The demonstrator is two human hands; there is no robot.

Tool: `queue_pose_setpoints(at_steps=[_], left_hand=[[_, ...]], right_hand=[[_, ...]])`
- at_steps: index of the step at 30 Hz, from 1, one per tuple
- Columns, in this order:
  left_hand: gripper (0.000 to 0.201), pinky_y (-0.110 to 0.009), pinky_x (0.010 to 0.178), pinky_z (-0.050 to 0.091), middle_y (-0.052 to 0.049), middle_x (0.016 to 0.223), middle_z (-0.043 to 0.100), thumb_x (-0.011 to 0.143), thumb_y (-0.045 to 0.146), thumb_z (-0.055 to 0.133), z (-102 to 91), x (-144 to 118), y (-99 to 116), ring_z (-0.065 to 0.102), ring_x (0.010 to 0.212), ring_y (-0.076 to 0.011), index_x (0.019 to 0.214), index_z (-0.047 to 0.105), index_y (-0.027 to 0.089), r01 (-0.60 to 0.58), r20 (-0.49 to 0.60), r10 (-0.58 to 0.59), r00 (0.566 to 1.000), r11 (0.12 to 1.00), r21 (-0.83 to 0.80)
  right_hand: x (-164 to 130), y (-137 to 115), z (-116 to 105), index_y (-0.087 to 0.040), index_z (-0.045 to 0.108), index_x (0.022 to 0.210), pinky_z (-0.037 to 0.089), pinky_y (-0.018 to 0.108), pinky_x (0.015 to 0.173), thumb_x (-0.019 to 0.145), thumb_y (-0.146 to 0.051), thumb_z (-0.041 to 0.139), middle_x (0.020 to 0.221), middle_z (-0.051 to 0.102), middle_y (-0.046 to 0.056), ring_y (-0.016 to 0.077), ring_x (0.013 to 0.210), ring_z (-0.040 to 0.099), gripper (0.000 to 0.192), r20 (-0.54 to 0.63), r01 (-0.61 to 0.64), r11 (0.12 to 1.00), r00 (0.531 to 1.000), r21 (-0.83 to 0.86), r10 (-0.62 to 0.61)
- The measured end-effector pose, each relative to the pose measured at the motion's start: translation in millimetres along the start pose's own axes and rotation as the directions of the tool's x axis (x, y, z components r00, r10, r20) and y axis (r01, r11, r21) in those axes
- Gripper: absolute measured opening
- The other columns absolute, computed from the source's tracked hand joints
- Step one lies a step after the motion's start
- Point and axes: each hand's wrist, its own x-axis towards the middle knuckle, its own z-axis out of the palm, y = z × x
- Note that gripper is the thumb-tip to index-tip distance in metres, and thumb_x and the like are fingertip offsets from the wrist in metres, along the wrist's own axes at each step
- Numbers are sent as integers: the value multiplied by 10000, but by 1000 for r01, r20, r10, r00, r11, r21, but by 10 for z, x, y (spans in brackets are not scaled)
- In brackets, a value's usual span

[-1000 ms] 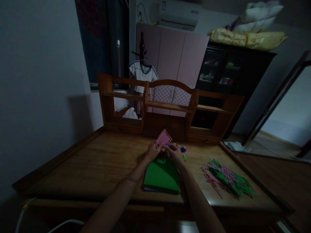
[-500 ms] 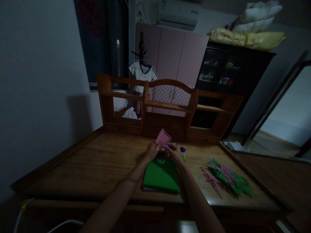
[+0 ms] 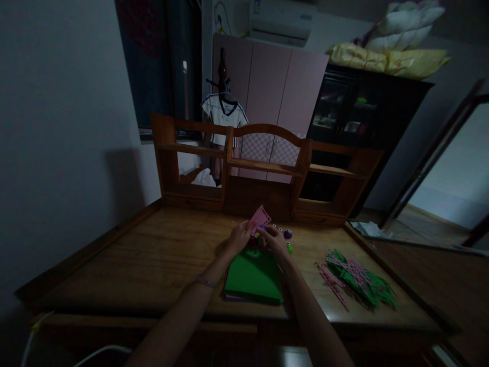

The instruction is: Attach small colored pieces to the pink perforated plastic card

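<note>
My left hand [image 3: 237, 238] pinches the lower edge of a small pink paper piece [image 3: 260, 217] with punched holes along its border, held up above the wooden desk [image 3: 153, 255]. My right hand [image 3: 275, 241] is closed around a small purple punch, mostly hidden by the fingers, pressed against the same paper. Just below both hands lies a stack of coloured sheets with a green sheet [image 3: 254, 277] on top. Small round purple [image 3: 288, 234] and green [image 3: 290, 248] punches sit on the desk just right of my right hand.
A pile of green and pink punched paper strips [image 3: 357, 282] lies on the desk's right side. A wooden shelf unit [image 3: 263, 168] stands along the desk's back edge. Behind are a pink wardrobe, a dark cabinet and a window. The room is dim.
The pink paper has tilted and looks narrower now, turned between my fingers. Both hands stay in nearly the same spot above the green stack.
</note>
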Motion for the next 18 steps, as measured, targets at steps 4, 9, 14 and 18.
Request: queue_pose_setpoints(at_steps=[4,9,14,18], left_hand=[[411,-226,676,382,-44,780,632,895,462,369,9,7,-11,554,728,-143,799,622,152,-24,22,23,999,1000,6],[399,-241,719,401,-51,858,635,905,450,347,36,10,-56,563,805,-158,901,620,159,-30,67,30,997,1000,6],[406,-245,700,405,-50,842,624,912,446,331,58,7,-106,558,782,-159,922,618,159,-23,86,22,996,1000,6],[411,-246,700,399,-50,832,612,918,437,320,42,0,-94,547,760,-153,891,618,155,-61,108,61,992,998,-3]], right_hand=[[-6,-12,2,-162,616,808,330,212,392,641,-642,638,575,548,-6,111,446,467,509,7,-13,1000,1000,25,13],[-3,-12,13,-168,621,799,327,210,402,651,-618,649,578,547,-12,102,444,457,474,10,-4,999,1000,51,3],[-20,-64,42,-178,639,800,336,226,403,604,-656,655,563,558,-2,127,459,475,517,-46,7,1000,999,9,-6],[-20,-65,33,-169,639,790,357,230,422,597,-661,656,584,574,10,136,487,496,529,-75,30,1000,997,5,-30]])
